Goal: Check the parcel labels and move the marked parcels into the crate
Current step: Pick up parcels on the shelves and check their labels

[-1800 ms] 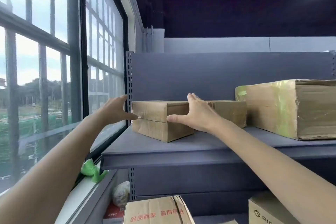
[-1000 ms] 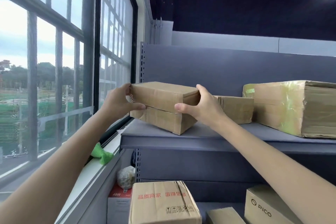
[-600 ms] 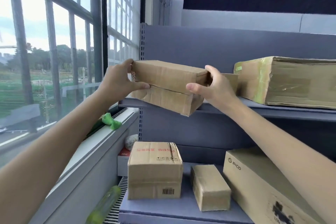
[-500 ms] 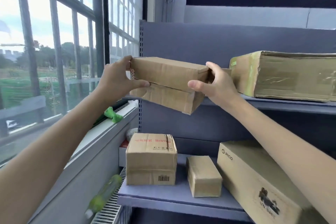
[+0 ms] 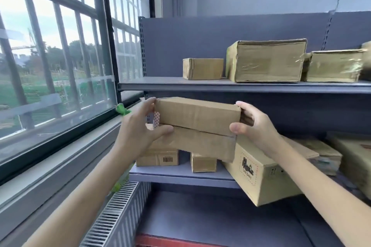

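I hold a flat brown cardboard parcel (image 5: 197,124) in the air in front of the shelving, below the upper shelf (image 5: 220,86). My left hand (image 5: 138,129) grips its left end, where a strip of red-and-white patterned tape shows. My right hand (image 5: 254,126) grips its right end, thumb on the front face. No label is visible on the faces turned to me. No crate is in view.
On the upper shelf stand a small parcel (image 5: 202,68), a large taped parcel (image 5: 265,61) and another parcel (image 5: 333,66). The lower shelf (image 5: 180,173) holds several boxes, one with a barcode (image 5: 158,157). A window (image 5: 50,56) and radiator grille (image 5: 112,212) are at left.
Both hands closed on the parcel, lifted it off the upper shelf and brought it down and toward me. The view has tilted down, showing the lower shelf.
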{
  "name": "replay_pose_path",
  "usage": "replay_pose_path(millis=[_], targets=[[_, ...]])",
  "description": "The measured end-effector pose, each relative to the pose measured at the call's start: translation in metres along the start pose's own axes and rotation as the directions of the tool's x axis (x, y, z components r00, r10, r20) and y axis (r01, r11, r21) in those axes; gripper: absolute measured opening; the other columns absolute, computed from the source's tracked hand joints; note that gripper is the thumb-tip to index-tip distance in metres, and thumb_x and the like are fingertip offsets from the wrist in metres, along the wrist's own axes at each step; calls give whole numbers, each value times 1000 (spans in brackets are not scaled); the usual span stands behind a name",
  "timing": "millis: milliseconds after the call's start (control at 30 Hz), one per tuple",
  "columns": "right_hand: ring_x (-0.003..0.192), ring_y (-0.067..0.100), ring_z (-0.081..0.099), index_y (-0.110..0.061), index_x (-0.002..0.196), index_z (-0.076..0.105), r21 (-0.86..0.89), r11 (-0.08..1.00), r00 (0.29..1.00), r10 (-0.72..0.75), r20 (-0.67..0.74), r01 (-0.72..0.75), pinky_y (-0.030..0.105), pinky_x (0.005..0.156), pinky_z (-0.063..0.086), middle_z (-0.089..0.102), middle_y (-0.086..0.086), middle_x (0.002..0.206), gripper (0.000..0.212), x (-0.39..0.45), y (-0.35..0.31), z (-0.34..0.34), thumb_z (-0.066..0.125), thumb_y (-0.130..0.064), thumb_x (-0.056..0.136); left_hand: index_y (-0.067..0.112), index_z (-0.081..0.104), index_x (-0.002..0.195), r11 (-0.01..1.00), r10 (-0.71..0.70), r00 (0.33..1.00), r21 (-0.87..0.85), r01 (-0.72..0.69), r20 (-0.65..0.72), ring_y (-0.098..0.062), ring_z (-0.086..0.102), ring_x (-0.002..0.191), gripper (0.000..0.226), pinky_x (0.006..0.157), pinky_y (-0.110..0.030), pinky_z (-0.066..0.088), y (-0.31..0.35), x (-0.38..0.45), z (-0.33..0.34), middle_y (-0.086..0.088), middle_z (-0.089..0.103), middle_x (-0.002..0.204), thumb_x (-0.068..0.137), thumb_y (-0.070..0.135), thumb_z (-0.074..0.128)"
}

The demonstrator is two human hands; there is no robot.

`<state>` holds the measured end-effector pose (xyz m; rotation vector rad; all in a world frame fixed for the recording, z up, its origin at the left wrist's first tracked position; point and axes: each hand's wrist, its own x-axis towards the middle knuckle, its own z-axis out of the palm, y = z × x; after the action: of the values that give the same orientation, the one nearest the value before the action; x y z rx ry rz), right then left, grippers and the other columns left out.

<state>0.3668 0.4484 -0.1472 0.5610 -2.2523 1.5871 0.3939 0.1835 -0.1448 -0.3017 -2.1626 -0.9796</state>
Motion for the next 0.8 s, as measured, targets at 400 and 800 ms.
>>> replay_pose_path(millis=[400,800], targets=[[84,20,69,-11,110,62,320,803,848,388,361,-503,24,68,54,72,10,100,107,-71,33,-7,80,-67,21,26,30,143,989,133,873,-125,-83,470,-4,43,128,120,104,-21,37,-29,-63,-3,14,48,137,38,57,79],[113,11,58,-26,119,51,403,855,931,219,292,-327,29,83,53,58,-1,129,99,-98,37,25,79,-70,34,26,60,112,774,-82,874,-522,359,479,-9,66,95,70,75,-26,53,-50,-80,16,8,73,100,45,38,75]])
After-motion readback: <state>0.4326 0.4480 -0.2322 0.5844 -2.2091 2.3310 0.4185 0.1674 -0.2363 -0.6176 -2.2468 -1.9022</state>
